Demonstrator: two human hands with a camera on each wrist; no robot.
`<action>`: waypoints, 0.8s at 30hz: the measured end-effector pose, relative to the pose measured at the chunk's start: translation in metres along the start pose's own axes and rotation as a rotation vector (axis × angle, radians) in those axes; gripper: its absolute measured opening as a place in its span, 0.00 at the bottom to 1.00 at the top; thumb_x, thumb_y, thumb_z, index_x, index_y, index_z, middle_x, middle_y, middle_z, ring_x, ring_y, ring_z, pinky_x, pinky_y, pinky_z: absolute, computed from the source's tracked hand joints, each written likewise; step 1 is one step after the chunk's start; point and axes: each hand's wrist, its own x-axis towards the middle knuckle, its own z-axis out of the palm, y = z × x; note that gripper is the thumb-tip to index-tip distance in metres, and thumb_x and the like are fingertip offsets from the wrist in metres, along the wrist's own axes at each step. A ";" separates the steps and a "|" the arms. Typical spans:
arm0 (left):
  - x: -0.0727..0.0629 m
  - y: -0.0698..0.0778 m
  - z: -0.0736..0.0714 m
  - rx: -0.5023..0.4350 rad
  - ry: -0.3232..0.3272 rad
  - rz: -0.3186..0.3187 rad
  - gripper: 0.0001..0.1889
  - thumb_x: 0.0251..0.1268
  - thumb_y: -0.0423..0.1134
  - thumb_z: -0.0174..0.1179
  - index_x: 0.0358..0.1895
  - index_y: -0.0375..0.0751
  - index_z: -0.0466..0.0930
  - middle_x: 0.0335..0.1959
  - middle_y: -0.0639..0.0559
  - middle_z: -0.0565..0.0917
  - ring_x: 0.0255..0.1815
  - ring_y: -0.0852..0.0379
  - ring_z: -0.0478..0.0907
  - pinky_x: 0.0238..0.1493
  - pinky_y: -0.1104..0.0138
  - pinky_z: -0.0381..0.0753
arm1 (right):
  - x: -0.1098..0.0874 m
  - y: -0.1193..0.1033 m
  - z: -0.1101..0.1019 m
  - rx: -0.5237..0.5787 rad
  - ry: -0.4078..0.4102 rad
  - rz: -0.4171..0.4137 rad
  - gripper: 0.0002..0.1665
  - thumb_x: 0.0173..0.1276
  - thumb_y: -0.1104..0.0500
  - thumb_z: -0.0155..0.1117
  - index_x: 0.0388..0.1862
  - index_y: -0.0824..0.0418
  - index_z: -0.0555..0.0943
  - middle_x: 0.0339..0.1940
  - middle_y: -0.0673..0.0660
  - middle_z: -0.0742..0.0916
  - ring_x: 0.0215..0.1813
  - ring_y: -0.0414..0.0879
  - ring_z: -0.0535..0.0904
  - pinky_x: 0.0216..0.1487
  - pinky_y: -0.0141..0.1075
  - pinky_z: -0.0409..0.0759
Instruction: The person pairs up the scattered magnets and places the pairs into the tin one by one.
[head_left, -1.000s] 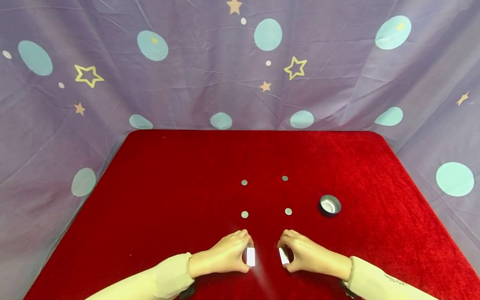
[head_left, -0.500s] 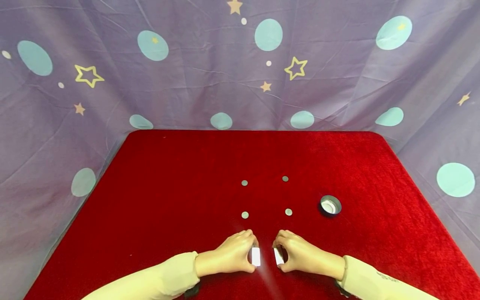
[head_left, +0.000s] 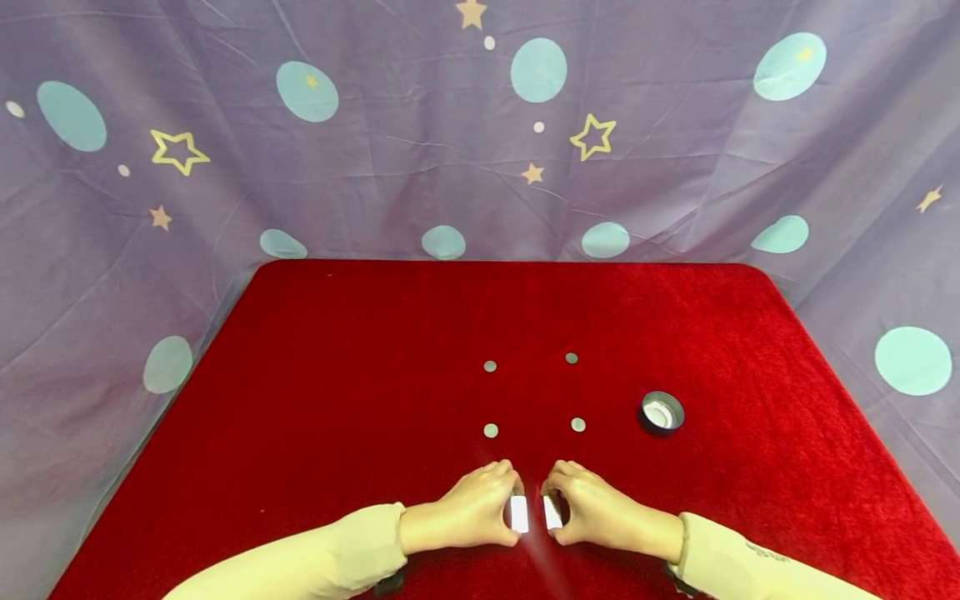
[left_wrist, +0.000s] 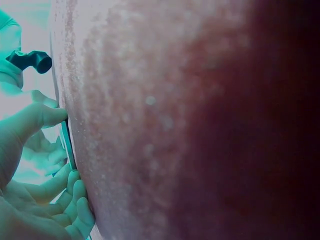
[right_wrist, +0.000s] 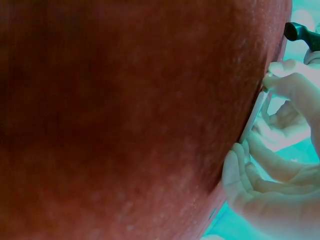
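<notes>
My left hand [head_left: 480, 504] pinches a thin white card-like piece [head_left: 519, 514] by its ends, thumb on the near side and fingers on the far side. A second white card-like piece [head_left: 552, 512] is pinched the same way in my right hand [head_left: 592, 507]. Both are low over the red cloth, facing each other across a narrow gap. The left wrist view shows one card-like piece [left_wrist: 68, 145] edge-on between thumb and fingers, close against the cloth. In the right wrist view a thin edge of the other card-like piece [right_wrist: 252, 117] shows likewise.
Several silvery coin-like discs form a rough square beyond the hands, including a near-left disc [head_left: 491, 431] and a near-right disc [head_left: 578, 425]. A small dark round dish [head_left: 667, 400] stands to their right. The red cloth [head_left: 337, 375] ends at a patterned curtain [head_left: 375, 183].
Both hands have moved inward toward each other, each with its card-like piece, and the gap between them has narrowed. The discs and the dish have stayed in place.
</notes>
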 end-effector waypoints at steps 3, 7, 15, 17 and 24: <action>0.000 0.001 0.000 -0.009 -0.005 0.001 0.19 0.29 0.45 0.68 0.30 0.44 0.74 0.26 0.61 0.68 0.29 0.66 0.66 0.33 0.76 0.70 | 0.000 -0.001 0.001 0.002 0.005 0.007 0.18 0.34 0.59 0.70 0.28 0.61 0.77 0.27 0.45 0.73 0.30 0.33 0.63 0.30 0.22 0.67; 0.000 0.002 0.000 -0.010 -0.008 -0.003 0.20 0.29 0.45 0.68 0.31 0.44 0.74 0.27 0.61 0.69 0.30 0.67 0.67 0.33 0.76 0.70 | 0.000 -0.003 0.002 0.010 -0.003 0.028 0.17 0.36 0.59 0.69 0.28 0.61 0.76 0.26 0.45 0.72 0.29 0.33 0.62 0.29 0.22 0.66; 0.002 0.005 0.000 -0.027 -0.025 -0.019 0.20 0.31 0.46 0.68 0.32 0.44 0.75 0.28 0.61 0.69 0.31 0.67 0.67 0.34 0.76 0.70 | -0.001 -0.007 0.002 0.010 -0.028 0.078 0.17 0.37 0.60 0.69 0.30 0.62 0.77 0.28 0.45 0.73 0.30 0.34 0.63 0.31 0.24 0.68; 0.002 0.006 0.001 -0.038 -0.032 -0.022 0.19 0.32 0.46 0.69 0.31 0.44 0.74 0.28 0.62 0.68 0.31 0.67 0.66 0.33 0.77 0.70 | 0.000 -0.007 0.003 0.002 -0.020 0.066 0.18 0.38 0.60 0.70 0.30 0.62 0.77 0.28 0.46 0.74 0.31 0.34 0.64 0.31 0.25 0.69; 0.003 0.009 0.003 -0.021 -0.011 -0.017 0.19 0.31 0.44 0.69 0.28 0.44 0.70 0.26 0.61 0.65 0.28 0.67 0.64 0.28 0.78 0.67 | 0.000 -0.008 0.003 0.007 -0.003 0.054 0.17 0.40 0.59 0.71 0.31 0.63 0.78 0.29 0.47 0.75 0.31 0.34 0.66 0.32 0.25 0.70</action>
